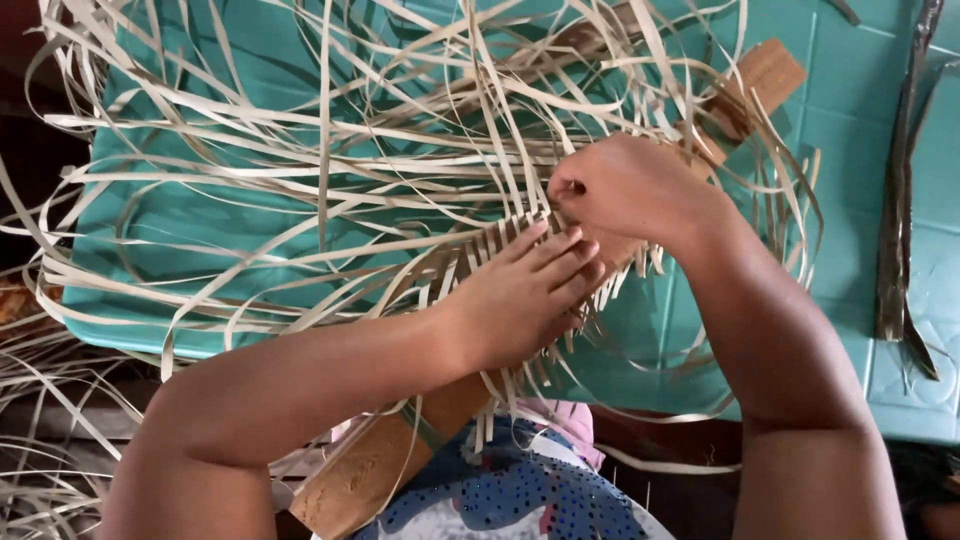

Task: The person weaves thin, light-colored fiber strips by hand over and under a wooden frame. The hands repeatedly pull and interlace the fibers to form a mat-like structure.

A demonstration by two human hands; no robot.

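left hand (520, 290) presses flat on the short woven band (500, 245) over the board (370, 470), grip apart. right hand (625, 185) pinches a strip at its far edge. only a little woven; loose strips (300, 150) sprawl across the teal tub (150, 290).

I'm sitting in what looks like a home weaving spot: pale split strips (300, 180) are spreading over a teal plastic surface (860, 150), a long wooden board (380, 460) is lying across my lap, and more strips are piling at my side.
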